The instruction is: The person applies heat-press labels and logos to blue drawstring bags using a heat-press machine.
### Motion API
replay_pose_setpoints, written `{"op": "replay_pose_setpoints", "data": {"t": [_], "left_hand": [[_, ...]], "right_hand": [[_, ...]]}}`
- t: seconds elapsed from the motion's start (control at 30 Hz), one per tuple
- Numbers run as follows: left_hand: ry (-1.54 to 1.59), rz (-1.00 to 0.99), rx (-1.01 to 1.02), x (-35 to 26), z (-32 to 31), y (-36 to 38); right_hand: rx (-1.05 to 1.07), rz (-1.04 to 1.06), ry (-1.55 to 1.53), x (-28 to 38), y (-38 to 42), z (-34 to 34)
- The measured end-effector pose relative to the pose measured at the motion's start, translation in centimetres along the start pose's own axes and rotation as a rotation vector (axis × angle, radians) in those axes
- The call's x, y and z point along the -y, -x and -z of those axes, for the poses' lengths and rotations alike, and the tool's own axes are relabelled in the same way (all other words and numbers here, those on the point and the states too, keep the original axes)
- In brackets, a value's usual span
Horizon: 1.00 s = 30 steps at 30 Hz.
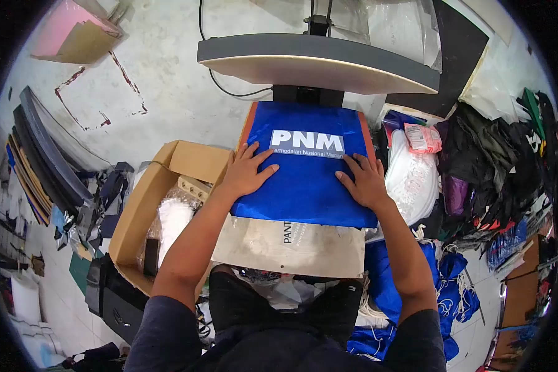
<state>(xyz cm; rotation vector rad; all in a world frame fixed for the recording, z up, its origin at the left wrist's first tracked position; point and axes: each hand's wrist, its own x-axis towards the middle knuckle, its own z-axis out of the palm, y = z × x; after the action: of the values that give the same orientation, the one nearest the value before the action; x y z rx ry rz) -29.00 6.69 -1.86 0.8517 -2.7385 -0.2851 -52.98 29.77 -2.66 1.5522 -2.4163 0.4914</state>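
Observation:
A blue fabric bag (304, 186) with a white "PNM" print (307, 142) lies flat on the lower plate of a heat press. My left hand (248, 170) rests flat on the bag's left side, fingers spread. On the bag's right side my right hand (364, 181) presses down the same way. The grey upper platen (316, 62) of the press hangs raised above the far end of the bag. Neither hand grips anything.
An open cardboard box (144, 204) with white material stands to the left. A beige sheet (291, 245) lies under the bag's near edge. White items (412, 180) and dark bags (496, 161) pile up on the right. Blue bags (440, 291) lie on the floor.

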Motion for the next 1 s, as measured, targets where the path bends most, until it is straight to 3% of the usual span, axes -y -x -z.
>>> {"op": "replay_pose_setpoints", "data": {"t": [0.13, 0.2, 0.27, 0.33, 0.4, 0.47, 0.53, 0.57, 0.63, 0.7, 0.77, 0.83, 0.87, 0.9, 0.97, 1.0], "left_hand": [[0.329, -0.049, -0.173, 2.1, 0.4, -0.3], [0.584, -0.012, -0.452, 3.2, 2.9, 1.0], [0.502, -0.028, -0.607, 8.4, 3.4, 2.6], [0.642, 0.111, -0.696, 13.9, 4.3, 5.6], [0.564, 0.245, -0.726, 16.3, 7.0, 11.0], [0.474, 0.375, -0.766, 20.3, 8.8, 16.9], [0.577, 0.644, -0.727, 25.9, 8.1, 22.9], [0.558, 0.674, -0.746, 28.2, 6.7, 26.3], [0.438, 0.957, -0.547, 31.5, 4.1, 32.0], [0.435, 0.863, -0.397, 28.7, 3.0, 35.3], [0.543, 0.948, -0.062, 30.8, -0.9, 37.2], [0.342, 0.839, -0.031, 32.4, -6.1, 37.8], [0.347, 0.840, -0.036, 32.3, -7.1, 37.4], [0.234, 0.856, 0.033, 31.9, -8.2, 36.7], [0.134, 0.862, 0.097, 30.7, -9.6, 34.9], [0.074, 0.939, 0.156, 29.4, -9.2, 33.8]], "right_hand": [[-0.111, 0.045, -0.075, -0.1, 0.3, 1.7], [-0.173, 0.101, -0.154, 0.0, 1.1, 3.5], [-0.239, 0.140, -0.207, 0.0, 2.7, 5.6], [-0.308, 0.159, -0.282, -0.6, 4.8, 6.9], [-0.372, 0.138, -0.307, -2.2, 8.2, 7.1], [-0.373, -0.092, -0.290, -3.7, 12.8, 6.5], [-0.501, -0.166, -0.606, -5.8, 18.1, 3.6], [-0.543, -0.315, -0.495, -4.3, 20.7, 3.3], [-0.595, -0.382, -0.511, -2.4, 26.2, 1.2], [-0.490, -0.516, -0.466, -0.1, 31.5, -1.6], [-0.242, -0.565, -0.458, 2.9, 36.7, -4.5], [0.000, -0.449, -0.413, 5.6, 41.1, -7.3], [0.110, -0.441, -0.569, 7.5, 42.0, -7.5], [0.107, -0.436, -0.562, 9.3, 42.0, -7.1], [0.316, -0.422, -0.498, 11.3, 41.4, -6.2], [0.264, -0.443, -0.549, 10.8, 41.3, -6.5]]}}
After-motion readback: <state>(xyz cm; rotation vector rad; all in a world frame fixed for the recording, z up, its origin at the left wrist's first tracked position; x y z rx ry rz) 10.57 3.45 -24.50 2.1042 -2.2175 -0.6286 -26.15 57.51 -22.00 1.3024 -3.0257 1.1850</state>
